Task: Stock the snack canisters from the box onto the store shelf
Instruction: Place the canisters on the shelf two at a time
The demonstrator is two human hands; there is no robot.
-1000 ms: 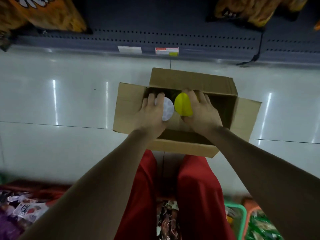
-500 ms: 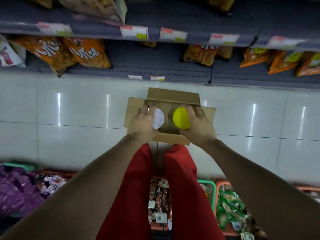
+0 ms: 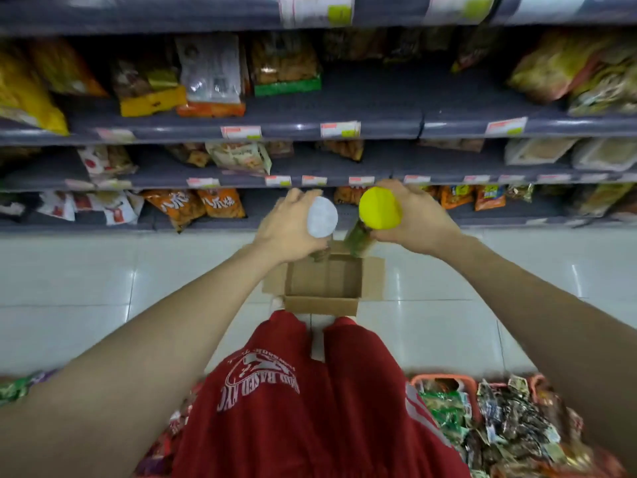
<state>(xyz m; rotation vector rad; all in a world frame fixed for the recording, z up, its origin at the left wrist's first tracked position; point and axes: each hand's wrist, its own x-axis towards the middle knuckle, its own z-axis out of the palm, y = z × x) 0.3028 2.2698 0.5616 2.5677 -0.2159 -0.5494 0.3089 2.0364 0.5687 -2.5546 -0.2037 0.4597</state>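
- Fingers of the left hand were curled round the white-lidded canister.
- Fingers of the right hand gripped the yellow-lidded canister.
- Both canisters were above the far edge of the open box on the floor, before the shelf.

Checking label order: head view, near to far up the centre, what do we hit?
Red shirt → cardboard box → hands holding the white-lidded canister and yellow-lidded canister → shelf.

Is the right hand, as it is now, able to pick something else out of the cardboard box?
Probably not: the right hand already grips the yellow-lidded canister above the cardboard box, whose visible inside looks bare.
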